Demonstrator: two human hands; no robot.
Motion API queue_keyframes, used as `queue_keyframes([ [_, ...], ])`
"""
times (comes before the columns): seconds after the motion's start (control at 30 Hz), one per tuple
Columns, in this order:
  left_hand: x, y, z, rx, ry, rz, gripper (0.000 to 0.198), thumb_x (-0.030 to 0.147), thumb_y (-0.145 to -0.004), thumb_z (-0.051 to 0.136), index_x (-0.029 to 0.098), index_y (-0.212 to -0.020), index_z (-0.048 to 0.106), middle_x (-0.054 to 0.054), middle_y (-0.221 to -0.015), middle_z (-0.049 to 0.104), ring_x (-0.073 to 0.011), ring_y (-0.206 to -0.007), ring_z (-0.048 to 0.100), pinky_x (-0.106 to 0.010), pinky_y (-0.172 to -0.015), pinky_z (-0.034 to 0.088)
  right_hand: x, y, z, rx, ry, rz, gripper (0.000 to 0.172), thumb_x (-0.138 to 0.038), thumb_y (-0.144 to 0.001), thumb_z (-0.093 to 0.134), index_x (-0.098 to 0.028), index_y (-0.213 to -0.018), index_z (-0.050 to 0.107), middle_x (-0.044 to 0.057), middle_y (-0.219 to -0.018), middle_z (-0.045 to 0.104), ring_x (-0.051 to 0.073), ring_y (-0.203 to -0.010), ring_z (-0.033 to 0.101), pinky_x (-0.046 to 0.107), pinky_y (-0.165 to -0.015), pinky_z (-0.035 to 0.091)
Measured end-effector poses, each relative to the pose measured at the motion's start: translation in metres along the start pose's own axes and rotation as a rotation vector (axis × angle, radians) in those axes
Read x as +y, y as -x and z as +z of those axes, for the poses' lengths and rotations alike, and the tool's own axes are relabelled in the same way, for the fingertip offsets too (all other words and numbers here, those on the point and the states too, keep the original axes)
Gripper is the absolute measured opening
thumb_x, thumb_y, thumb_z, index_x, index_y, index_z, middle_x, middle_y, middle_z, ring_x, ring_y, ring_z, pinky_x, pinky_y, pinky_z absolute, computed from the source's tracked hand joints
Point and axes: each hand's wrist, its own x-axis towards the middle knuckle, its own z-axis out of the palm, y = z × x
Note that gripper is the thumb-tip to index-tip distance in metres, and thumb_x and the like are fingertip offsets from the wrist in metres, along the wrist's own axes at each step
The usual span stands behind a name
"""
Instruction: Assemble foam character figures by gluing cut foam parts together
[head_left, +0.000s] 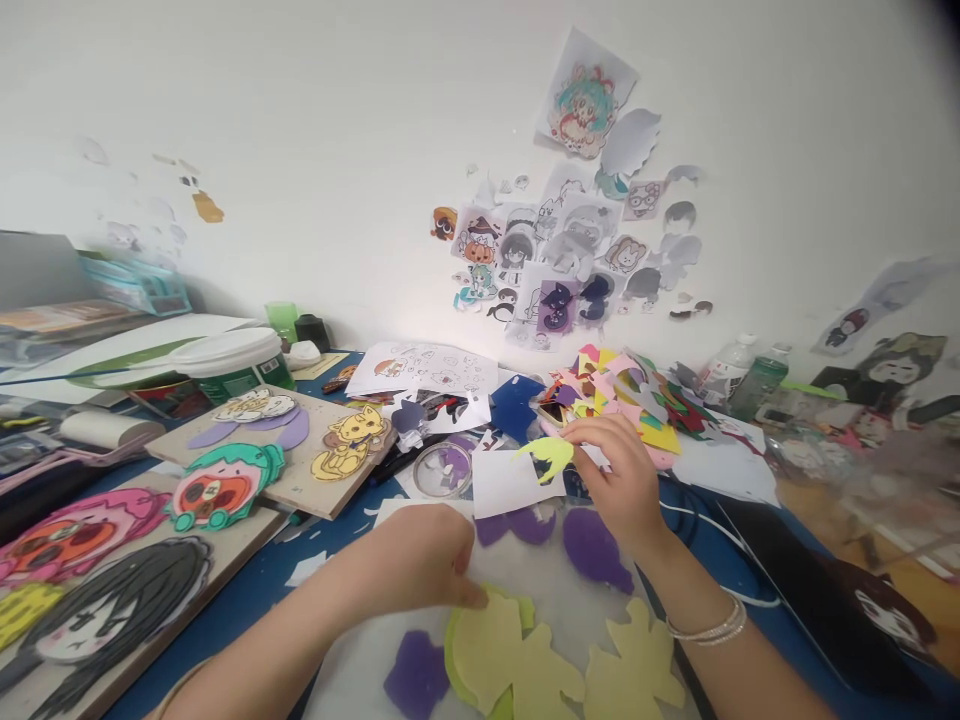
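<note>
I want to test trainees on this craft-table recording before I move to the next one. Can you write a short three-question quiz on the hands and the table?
1. True or false: the right hand pinches a small yellow-green cutout in its fingers.
2. What colour is the bare tabletop? A red, B blue, C white.
3. Which hand touches the edge of the pale yellow foam shape?
Key: 1 true; 2 B; 3 the left hand.
</note>
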Motion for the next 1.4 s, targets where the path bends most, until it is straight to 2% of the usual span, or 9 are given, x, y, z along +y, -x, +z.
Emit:
queue_keyframes([
  [0.2, 0.033, 0.007, 0.019, -0.127, -0.346, -0.064, 0.068, 0.051, -0.054, 0.072, 0.009, -0.106, 0.061, -0.021, -0.098, 0.062, -0.0356, -0.085, 0.059, -0.042, -0.07, 0.046, 0.007, 0.001, 0.0, 0.052, 0.104, 0.025, 0.012, -0.011, -0.082, 0.051, -0.021, -0.081, 0.057, 0.004, -0.078, 0.065, 0.02, -0.077, 0.057, 0.034, -0.07, 0.046],
  [0.33, 0.038, 0.006, 0.021, -0.178, -0.36, -0.072, 0.078, 0.046, -0.057, 0.073, 0.005, -0.12, 0.052, -0.024, -0.11, 0.057, -0.0375, -0.098, 0.054, -0.045, -0.078, 0.046, 0.01, 0.002, 0.0, 0.055, 0.158, 0.032, 0.012, -0.012, -0.082, 0.051, -0.021, -0.08, 0.058, 0.004, -0.078, 0.065, 0.019, -0.075, 0.056, 0.033, -0.068, 0.046],
  [0.47, 0.034, 0.006, 0.022, -0.125, -0.274, -0.031, 0.075, 0.042, -0.054, 0.074, 0.008, -0.117, 0.053, -0.021, -0.106, 0.06, -0.0362, -0.094, 0.056, -0.044, -0.077, 0.045, 0.01, 0.002, 0.0, 0.056, 0.185, 0.018, 0.011, -0.012, -0.082, 0.051, -0.021, -0.08, 0.057, 0.004, -0.078, 0.064, 0.019, -0.075, 0.055, 0.033, -0.068, 0.046],
  [0.57, 0.031, 0.006, 0.026, -0.072, -0.158, -0.003, 0.063, 0.031, -0.055, 0.071, 0.014, -0.113, 0.053, -0.016, -0.097, 0.063, -0.0342, -0.086, 0.059, -0.037, -0.065, 0.044, 0.011, 0.002, 0.0, 0.051, 0.198, 0.015, 0.011, -0.013, -0.083, 0.05, -0.02, -0.08, 0.058, 0.005, -0.078, 0.064, 0.019, -0.075, 0.055, 0.033, -0.067, 0.046],
  [0.7, 0.026, 0.005, 0.027, -0.026, 0.133, 0.005, 0.04, 0.018, -0.063, 0.053, 0.024, -0.102, 0.052, -0.006, -0.087, 0.062, -0.0236, -0.07, 0.058, -0.026, -0.049, 0.035, 0.013, 0.002, 0.0, 0.036, 0.188, 0.04, 0.012, -0.013, -0.084, 0.049, -0.02, -0.081, 0.058, 0.005, -0.079, 0.065, 0.019, -0.076, 0.056, 0.034, -0.068, 0.046],
  [0.87, 0.016, -0.008, 0.017, 0.055, 0.51, 0.079, 0.021, 0.026, -0.07, 0.05, 0.023, -0.09, 0.055, -0.003, -0.085, 0.059, -0.0177, -0.072, 0.055, -0.024, -0.054, 0.038, 0.015, 0.003, -0.001, 0.042, 0.145, 0.085, 0.013, -0.013, -0.085, 0.048, -0.021, -0.083, 0.058, 0.005, -0.082, 0.067, 0.019, -0.078, 0.059, 0.034, -0.07, 0.048],
  [1.1, -0.004, -0.042, 0.019, 0.241, 0.867, -0.005, 0.038, 0.034, -0.069, 0.059, 0.022, -0.105, 0.054, -0.001, -0.081, 0.06, -0.0183, -0.076, 0.057, -0.026, -0.061, 0.041, 0.014, 0.002, 0.0, 0.003, 0.086, 0.179, 0.012, -0.014, -0.082, 0.051, -0.02, -0.081, 0.06, 0.005, -0.08, 0.067, 0.019, -0.077, 0.061, 0.032, -0.067, 0.049],
  [1.27, -0.014, -0.052, 0.025, 0.163, 1.125, 0.024, 0.04, 0.03, -0.065, 0.066, 0.018, -0.102, 0.053, -0.005, -0.093, 0.063, -0.0203, -0.087, 0.06, -0.03, -0.073, 0.044, 0.014, 0.002, 0.0, -0.039, -0.018, 0.296, 0.011, -0.016, -0.081, 0.052, -0.021, -0.082, 0.061, 0.004, -0.083, 0.067, 0.019, -0.075, 0.062, 0.031, -0.065, 0.051],
  [1.4, -0.015, -0.051, 0.025, 0.118, 1.16, 0.084, 0.035, 0.028, -0.068, 0.065, 0.018, -0.1, 0.053, -0.007, -0.102, 0.062, -0.0206, -0.089, 0.06, -0.031, -0.074, 0.045, 0.017, 0.003, 0.0, -0.03, -0.062, 0.345, 0.011, -0.017, -0.08, 0.052, -0.02, -0.081, 0.062, 0.005, -0.083, 0.067, 0.018, -0.073, 0.062, 0.031, -0.064, 0.052],
])
